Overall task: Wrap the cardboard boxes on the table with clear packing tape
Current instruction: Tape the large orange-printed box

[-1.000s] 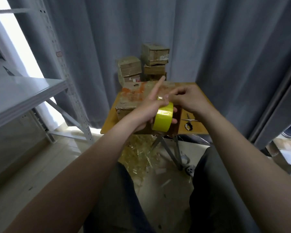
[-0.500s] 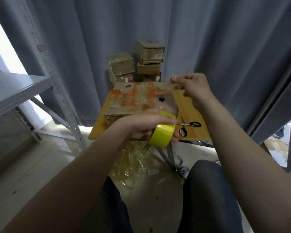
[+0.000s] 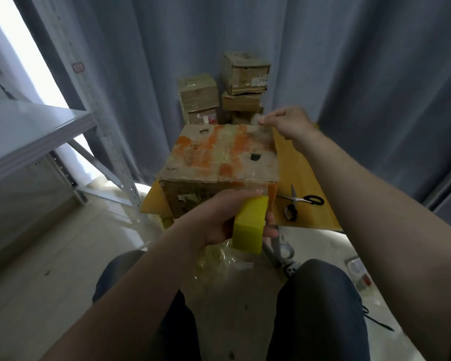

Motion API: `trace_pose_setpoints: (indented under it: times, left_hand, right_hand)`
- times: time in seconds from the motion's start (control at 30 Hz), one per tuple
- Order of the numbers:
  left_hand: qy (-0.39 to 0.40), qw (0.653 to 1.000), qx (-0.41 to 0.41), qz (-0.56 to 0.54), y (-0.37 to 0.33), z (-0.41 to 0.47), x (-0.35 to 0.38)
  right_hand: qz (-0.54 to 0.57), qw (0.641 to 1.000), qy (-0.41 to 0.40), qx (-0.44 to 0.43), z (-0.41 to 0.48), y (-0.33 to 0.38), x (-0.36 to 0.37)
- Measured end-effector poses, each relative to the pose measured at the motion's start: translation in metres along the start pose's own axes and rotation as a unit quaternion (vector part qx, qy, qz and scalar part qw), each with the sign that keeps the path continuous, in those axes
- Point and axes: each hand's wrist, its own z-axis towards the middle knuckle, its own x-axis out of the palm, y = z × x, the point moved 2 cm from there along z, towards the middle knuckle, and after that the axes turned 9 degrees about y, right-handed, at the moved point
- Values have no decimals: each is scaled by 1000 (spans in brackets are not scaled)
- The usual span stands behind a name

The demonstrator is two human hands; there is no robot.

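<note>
Box (image 3: 219,157) worn, orange-streaked, glossy with tape. Left hand (image 3: 219,217) grips yellow tape roll (image 3: 249,225); right hand (image 3: 287,123) pinches tape end at far corner.

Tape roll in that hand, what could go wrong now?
The right hand pinches the tape end at the far corner of the box while the left hand grips the tape roll low in front. The loose stretch between could twist or stick down crooked. Also, the box sits at the near edge of the table, so a hard pull might drag it off.
</note>
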Motion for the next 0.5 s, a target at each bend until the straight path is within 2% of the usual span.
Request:
trace_pose_setpoints:
  times: [0.17, 0.27, 0.37, 0.47, 0.5]
  left_hand:
    - [-26, 999, -29, 6, 1, 14, -3]
    - [-36, 998, -44, 13, 4, 23, -7]
    - [-39, 998, -49, 21, 10, 31, -11]
    - [-49, 998, -37, 27, 12, 35, -14]
    - [-49, 998, -34, 33, 13, 37, -15]
  right_hand:
    - [-16, 1000, 1, 4, 23, -23, 12]
    - [-62, 998, 4, 10, 27, -41, 21]
    - [-177, 982, -61, -17, 23, -55, 27]
    - [-358, 929, -91, -16, 19, -44, 26]
    - [-384, 919, -88, 1, 17, -38, 24]
